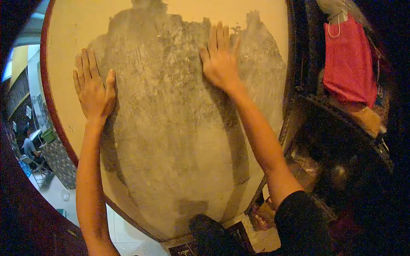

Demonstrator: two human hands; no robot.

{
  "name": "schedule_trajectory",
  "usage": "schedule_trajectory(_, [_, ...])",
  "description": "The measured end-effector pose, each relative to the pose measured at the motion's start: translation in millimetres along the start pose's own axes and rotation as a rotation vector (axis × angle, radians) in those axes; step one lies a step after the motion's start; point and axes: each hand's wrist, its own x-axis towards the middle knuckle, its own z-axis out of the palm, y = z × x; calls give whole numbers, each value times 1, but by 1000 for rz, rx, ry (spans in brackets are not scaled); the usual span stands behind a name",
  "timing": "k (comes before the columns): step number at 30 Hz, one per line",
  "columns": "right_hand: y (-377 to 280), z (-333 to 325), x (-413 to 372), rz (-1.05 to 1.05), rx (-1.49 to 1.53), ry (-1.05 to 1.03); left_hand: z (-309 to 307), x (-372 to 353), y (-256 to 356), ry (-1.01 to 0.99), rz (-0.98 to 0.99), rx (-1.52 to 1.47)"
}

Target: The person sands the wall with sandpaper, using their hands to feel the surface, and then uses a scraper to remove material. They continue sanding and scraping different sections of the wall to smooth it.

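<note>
The pale tiled floor (121,237) bears the plastered wall (171,136), a folding chair (37,170) and perhaps a small clear jar (65,195).

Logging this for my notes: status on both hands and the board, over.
Left hand open, flat on board. Right hand open, palm flat, higher up. Nothing on the board between them; red bag hangs off to the right.
</note>
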Motion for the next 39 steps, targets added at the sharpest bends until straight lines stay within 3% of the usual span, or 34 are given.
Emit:
schedule_trajectory(2, [0, 0, -5, -18, 39, -71, 1, 1, -1, 8, -10, 9])
schedule_trajectory(6, [32, 23, 76, 34, 32, 98, -2, 0, -1, 5, 5, 15])
schedule_trajectory(9, [76, 38, 139, -69, -234, 98, -3, 1, 0, 0, 11, 16])
schedule_trajectory(10, [66, 20, 150, 60, -87, 7, -3, 1, -1, 15, 21, -2])
schedule_trajectory(11, [58, 11, 148, 192, 63, -88, -3, 0, -1, 6, 22, -2])
schedule_trajectory(16, [41, 14, 12, 17, -28, 19, -2, -1, 2, 13, 9, 20])
schedule_trajectory(18, [28, -2, -11, 44, -7, -48, 3, -2, 1, 29, 13, 17])
schedule_trajectory(21, [37, 8, 22, 13, -16, -26, 4, 0, -4, 65, 23, 31])
schedule_trajectory(25, [56, 7, 134, 251, 50, -57, 1, -1, -2, 40, 28, 43])
schedule_trajectory(27, [76, 22, 150, 228, 45, -53, 1, 0, -3, 39, 28, 40])
schedule_trajectory(31, [52, 3, 77, 128, -68, -112, 4, -1, -3, 72, 31, 17])
schedule_trajectory(33, [42, 17, 13, -45, -22, 40, 2, 0, -2, 66, 25, 13])
schedule_trajectory(35, [25, -2, -12, -16, 9, -41, 2, -3, -1, 61, 11, 10])
schedule_trajectory(36, [21, -6, -15, 20, 47, -118, 3, -4, -2, 55, 9, 23])
schedule_trajectory(39, [38, 11, 40, 50, -10, -35, 3, -1, -2, 61, 7, 34])
